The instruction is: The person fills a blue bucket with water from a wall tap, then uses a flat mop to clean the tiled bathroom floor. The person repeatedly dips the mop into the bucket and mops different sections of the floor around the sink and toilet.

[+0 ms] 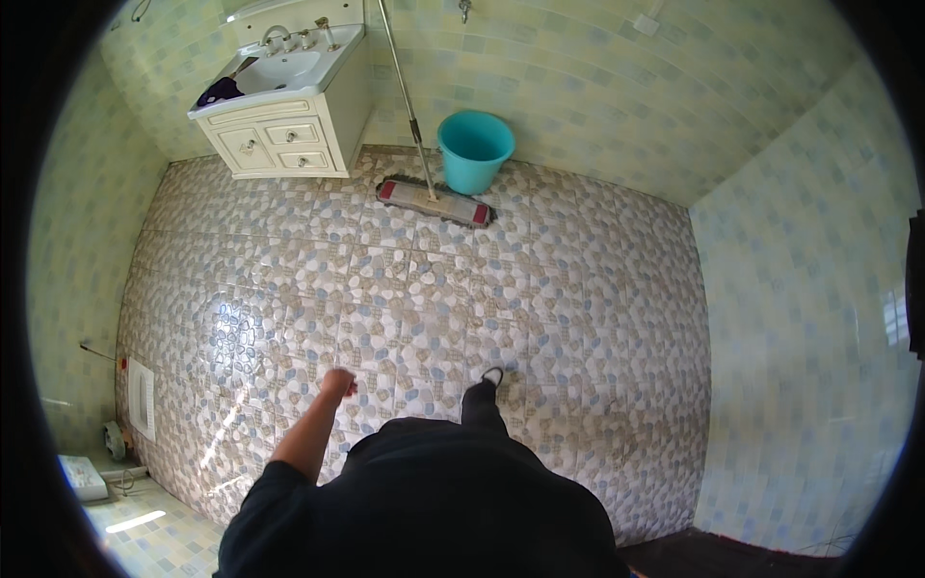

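Observation:
My left hand point(340, 382) hangs over the pebble-patterned tile floor point(433, 311), its fingers curled in and nothing seen in them. The right hand is out of view. Ahead of me, a flat mop point(435, 203) with a grey fringed head and red ends rests on the floor, its metal handle leaning up toward the wall. Just behind the mop head, to its right, stands a turquoise plastic bucket point(477, 155). A white washbasin point(282, 72) on a cream vanity cabinet point(278, 141) is at the upper left; a dark cloth point(220, 91) and a scraper-like tool point(244, 67) lie on its left rim.
Tiled walls enclose the floor. A wall tap point(465, 10) is above the bucket. At the left wall are a white squat toilet point(142, 399), a thin-handled brush point(101, 352) and a white cistern point(82, 477). A dark threshold point(708, 556) lies at the lower right.

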The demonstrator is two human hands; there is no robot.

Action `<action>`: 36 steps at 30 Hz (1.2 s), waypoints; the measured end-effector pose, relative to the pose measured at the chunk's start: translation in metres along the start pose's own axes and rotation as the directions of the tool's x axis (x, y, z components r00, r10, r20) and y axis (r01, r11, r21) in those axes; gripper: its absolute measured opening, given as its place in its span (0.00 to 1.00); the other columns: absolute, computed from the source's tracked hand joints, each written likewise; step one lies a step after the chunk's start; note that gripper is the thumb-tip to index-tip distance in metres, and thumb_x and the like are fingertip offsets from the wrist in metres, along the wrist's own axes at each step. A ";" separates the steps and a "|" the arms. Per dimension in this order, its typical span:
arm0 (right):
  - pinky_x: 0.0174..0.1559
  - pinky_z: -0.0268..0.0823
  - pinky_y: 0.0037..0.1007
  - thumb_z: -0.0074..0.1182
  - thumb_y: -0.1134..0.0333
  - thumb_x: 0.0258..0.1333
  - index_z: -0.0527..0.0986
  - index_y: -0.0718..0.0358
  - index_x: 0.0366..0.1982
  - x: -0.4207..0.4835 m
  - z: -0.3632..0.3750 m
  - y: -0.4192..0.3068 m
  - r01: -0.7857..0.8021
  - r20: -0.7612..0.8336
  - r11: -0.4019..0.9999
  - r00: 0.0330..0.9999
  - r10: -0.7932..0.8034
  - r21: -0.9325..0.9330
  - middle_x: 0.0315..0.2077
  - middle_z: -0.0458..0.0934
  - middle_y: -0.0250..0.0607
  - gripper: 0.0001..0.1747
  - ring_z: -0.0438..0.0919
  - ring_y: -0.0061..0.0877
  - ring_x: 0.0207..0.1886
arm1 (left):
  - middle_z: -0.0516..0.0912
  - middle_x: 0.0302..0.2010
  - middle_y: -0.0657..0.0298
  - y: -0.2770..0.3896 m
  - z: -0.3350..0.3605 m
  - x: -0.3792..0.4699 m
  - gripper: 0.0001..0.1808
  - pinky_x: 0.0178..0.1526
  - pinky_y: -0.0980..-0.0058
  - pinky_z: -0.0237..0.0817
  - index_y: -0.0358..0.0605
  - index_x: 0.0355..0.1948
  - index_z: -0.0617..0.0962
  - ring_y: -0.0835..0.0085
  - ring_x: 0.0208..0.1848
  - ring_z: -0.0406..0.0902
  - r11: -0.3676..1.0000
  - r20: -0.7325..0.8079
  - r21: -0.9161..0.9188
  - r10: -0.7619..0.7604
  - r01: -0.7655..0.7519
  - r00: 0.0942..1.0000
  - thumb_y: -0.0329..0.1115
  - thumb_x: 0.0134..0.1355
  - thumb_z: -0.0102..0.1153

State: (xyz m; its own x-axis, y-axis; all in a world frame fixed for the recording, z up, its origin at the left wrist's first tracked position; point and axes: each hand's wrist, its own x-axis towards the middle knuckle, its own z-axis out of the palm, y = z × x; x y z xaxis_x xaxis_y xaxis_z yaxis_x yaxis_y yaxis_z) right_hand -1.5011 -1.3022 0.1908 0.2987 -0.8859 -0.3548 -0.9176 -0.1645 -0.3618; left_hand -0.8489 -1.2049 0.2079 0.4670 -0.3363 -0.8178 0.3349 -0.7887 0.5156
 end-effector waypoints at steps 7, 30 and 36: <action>0.25 0.68 0.30 0.54 0.60 0.43 0.76 0.59 0.19 0.175 -0.021 0.002 0.345 0.156 0.863 0.938 -0.308 -0.369 0.18 0.78 0.36 0.10 0.78 0.26 0.22 | 0.81 0.25 0.52 -0.036 0.020 0.005 0.09 0.17 0.66 0.68 0.36 0.29 0.75 0.61 0.20 0.79 0.902 -0.039 -0.208 -0.395 0.379 0.918 0.34 0.58 0.51; 0.16 0.65 0.28 0.53 0.67 0.39 0.72 0.63 0.14 0.653 -0.183 -0.232 -0.504 0.445 0.633 0.854 0.268 0.588 0.11 0.71 0.40 0.08 0.73 0.27 0.16 | 0.80 0.24 0.60 0.404 0.036 0.172 0.10 0.25 0.76 0.69 0.41 0.35 0.76 0.73 0.23 0.78 0.910 -0.226 -0.411 -0.038 -0.060 0.973 0.35 0.54 0.53; 0.20 0.66 0.29 0.55 0.63 0.41 0.73 0.60 0.15 0.675 -0.175 -0.205 0.550 0.344 0.821 0.809 -0.477 -0.155 0.14 0.74 0.34 0.10 0.75 0.25 0.20 | 0.79 0.22 0.63 0.590 0.005 0.276 0.11 0.23 0.79 0.66 0.37 0.32 0.77 0.77 0.21 0.76 0.896 -0.287 -0.304 0.238 -0.324 0.928 0.35 0.55 0.54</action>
State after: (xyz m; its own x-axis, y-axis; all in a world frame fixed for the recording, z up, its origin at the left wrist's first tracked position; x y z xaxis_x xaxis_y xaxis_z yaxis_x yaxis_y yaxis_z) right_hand -1.1573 -1.9426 0.1763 0.7696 -0.4886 -0.4110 -0.6293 -0.6895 -0.3586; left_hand -0.5264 -1.7655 0.2855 0.7481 -0.3521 -0.5625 0.3973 -0.4413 0.8046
